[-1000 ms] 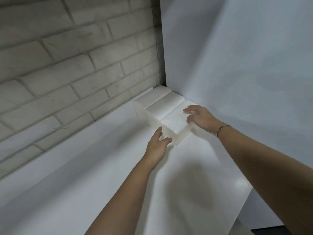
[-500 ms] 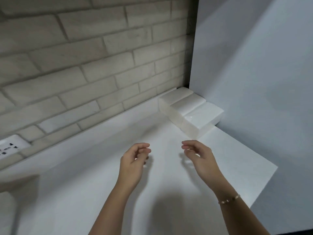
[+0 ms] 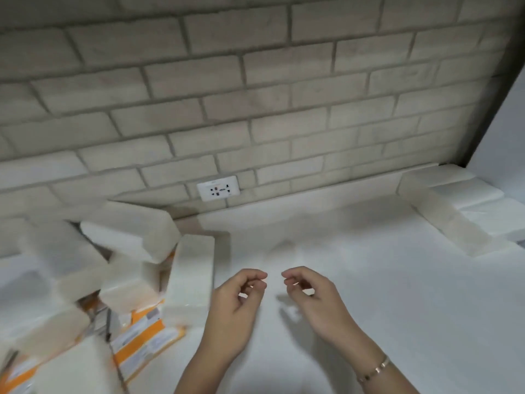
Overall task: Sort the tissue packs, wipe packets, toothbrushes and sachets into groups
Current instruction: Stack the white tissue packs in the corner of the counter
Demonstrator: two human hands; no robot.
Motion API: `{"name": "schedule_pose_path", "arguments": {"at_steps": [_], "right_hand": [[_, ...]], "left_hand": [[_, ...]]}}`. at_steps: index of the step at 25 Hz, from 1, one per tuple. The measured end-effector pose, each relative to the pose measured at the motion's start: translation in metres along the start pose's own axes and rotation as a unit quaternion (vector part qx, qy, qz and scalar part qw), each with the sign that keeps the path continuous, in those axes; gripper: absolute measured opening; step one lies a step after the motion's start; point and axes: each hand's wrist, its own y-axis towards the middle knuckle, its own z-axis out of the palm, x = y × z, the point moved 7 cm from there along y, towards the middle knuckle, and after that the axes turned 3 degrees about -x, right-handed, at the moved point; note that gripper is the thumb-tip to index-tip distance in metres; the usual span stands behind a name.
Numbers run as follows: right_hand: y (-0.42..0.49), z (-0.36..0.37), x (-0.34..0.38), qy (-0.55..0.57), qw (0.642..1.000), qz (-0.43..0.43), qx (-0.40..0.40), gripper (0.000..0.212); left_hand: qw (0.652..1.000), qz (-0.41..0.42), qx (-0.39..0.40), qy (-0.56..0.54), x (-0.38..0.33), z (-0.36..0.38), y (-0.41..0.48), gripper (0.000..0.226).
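two hands empty: left hand, right hand; next pick likely lies left.
head view: both hover, fingers loosely curled, gripping nothing. unsorted tissue packs lie just left of the left hand, the nearer one; closest pack points its long axis away from the person. sorted packs sit far right.

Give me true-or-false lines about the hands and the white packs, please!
1. The left hand and right hand hold nothing. True.
2. The thin gold bracelet is on the left wrist. False: it is on the right wrist.
3. A neat row of white wrapped tissue packs sits in the right corner. True.
4. The orange-and-white flat packets lie in the right corner. False: they lie at the left, among jumbled white packs.
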Motion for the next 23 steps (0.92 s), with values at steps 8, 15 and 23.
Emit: {"name": "schedule_pose_path", "arguments": {"at_steps": [8, 15, 23], "right_hand": [[-0.04, 0.21, 0.065, -0.005, 0.985, -0.083, 0.149, 0.026], [-0.079, 0.342, 0.09, -0.045, 0.962, -0.126, 0.236, 0.025], [-0.113, 0.44, 0.068, -0.474, 0.784, -0.199, 0.349, 0.061]], "left_hand": [[0.988, -0.015, -0.151, 0.019, 0.048, -0.213, -0.09, 0.017], [0.954, -0.093, -0.281, -0.038, 0.09, -0.329, -0.136, 0.011], [0.893, -0.28, -0.351, 0.029, 0.149, -0.437, -0.047, 0.062]]}}
